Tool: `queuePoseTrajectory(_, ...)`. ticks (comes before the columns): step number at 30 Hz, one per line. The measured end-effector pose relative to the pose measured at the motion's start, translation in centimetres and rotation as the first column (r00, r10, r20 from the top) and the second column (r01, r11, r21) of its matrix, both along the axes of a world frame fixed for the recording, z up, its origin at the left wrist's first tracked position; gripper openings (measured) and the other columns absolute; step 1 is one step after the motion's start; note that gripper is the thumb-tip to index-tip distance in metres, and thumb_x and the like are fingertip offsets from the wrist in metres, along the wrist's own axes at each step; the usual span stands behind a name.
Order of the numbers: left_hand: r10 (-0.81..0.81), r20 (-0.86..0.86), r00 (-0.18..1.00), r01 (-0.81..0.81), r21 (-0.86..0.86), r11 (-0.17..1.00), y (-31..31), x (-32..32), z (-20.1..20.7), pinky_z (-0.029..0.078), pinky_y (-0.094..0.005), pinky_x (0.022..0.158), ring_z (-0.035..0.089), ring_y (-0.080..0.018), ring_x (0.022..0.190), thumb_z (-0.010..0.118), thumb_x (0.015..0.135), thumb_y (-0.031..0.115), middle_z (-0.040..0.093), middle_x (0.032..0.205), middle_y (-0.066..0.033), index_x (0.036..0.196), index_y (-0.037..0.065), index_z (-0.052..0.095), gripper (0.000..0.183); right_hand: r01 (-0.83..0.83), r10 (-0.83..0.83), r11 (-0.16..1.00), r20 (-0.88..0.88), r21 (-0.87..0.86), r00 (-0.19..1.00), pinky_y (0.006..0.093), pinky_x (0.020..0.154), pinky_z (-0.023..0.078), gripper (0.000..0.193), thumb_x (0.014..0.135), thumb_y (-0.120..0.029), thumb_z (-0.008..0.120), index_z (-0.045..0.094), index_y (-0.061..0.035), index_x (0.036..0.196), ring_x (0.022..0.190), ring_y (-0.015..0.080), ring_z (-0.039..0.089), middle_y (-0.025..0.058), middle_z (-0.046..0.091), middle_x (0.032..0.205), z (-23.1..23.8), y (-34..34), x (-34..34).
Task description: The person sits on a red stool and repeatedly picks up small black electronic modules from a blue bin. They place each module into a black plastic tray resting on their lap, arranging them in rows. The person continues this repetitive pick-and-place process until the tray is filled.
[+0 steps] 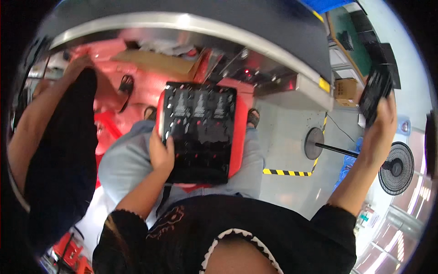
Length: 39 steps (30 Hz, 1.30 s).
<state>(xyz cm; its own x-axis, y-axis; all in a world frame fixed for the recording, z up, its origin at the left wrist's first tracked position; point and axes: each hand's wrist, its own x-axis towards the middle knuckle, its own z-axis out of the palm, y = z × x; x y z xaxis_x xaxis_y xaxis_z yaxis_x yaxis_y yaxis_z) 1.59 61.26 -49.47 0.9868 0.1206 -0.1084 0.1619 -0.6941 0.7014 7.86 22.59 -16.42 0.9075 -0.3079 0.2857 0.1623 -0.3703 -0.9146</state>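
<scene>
A glossy black rectangular panel [200, 141] with pale printed shapes and small red marks lies across my lap. Under it a red board or bin [238, 137] shows along both sides. My left hand [163, 154] grips the panel's left edge, thumb on top and the other fingers partly hidden. Out to the far right, my raised right hand [387, 113] is closed around a dark, flat black piece [377, 91]. Motion blurs that piece, so I cannot tell its exact kind.
A dark worktable [196, 20] with a metal edge runs across the front. To the right are a floor fan [396, 168], its round base [314, 143], striped floor tape [287, 172] and a cardboard box [345, 89]. On the left sits another person in a black sleeve [64, 155].
</scene>
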Motion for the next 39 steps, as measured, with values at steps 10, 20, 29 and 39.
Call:
queuePoseTrajectory(10,-0.039,0.244,0.969,0.053,-0.050,0.997,0.4,-0.2,-0.9,0.037,-0.0486,0.104,0.042,-0.0458,0.124,0.061,0.091,0.030,0.040,0.137,-0.0298,0.141,-0.003,0.035,0.065,-0.056,0.114,0.992,-0.583,0.115,0.804,0.0376,0.089,0.050,0.076,0.071,-0.018,0.080,0.043,0.0089,0.131,0.102,0.0344,0.062,0.0276,0.061,0.111,-30.9,22.6,-5.5)
queuePoseTrajectory(20,-0.606,0.221,0.764,0.588,0.146,0.795,1.9,2.5,3.1,0.019,-0.0589,0.114,0.022,-0.0320,0.145,0.066,0.083,0.025,0.025,0.156,-0.0112,0.149,0.010,0.030,0.076,0.107,-0.237,0.958,-0.527,-0.265,0.816,0.0383,0.084,0.052,0.067,0.066,-0.023,0.079,0.050,0.0141,0.114,0.095,0.0344,0.067,0.0281,0.065,0.103,-28.3,24.6,-4.4)
queuePoseTrajectory(29,-0.858,-0.006,0.514,0.815,0.317,0.486,1.4,4.7,3.0,0.013,-0.0615,0.115,0.020,-0.0237,0.147,0.072,0.077,0.037,0.028,0.157,-0.0053,0.147,0.012,0.036,0.083,0.005,0.061,0.995,-0.623,0.104,0.780,0.0320,0.069,0.052,0.065,0.071,-0.018,0.078,0.048,0.0136,0.119,0.081,0.0216,0.065,0.0168,0.065,0.092,-29.8,22.1,-4.8)
queuePoseTrajectory(39,-0.788,0.192,0.585,0.663,0.445,0.601,2.8,5.3,2.4,0.023,-0.0584,0.113,0.041,-0.0258,0.132,0.067,0.080,0.014,0.054,0.126,-0.0055,0.133,0.011,0.052,0.055,-0.037,-0.205,0.896,-0.485,-0.443,0.850,0.0409,0.081,0.053,0.068,0.067,-0.024,0.081,0.053,0.0094,0.118,0.093,0.0343,0.067,0.0255,0.066,0.099,-27.7,20.9,-4.4)
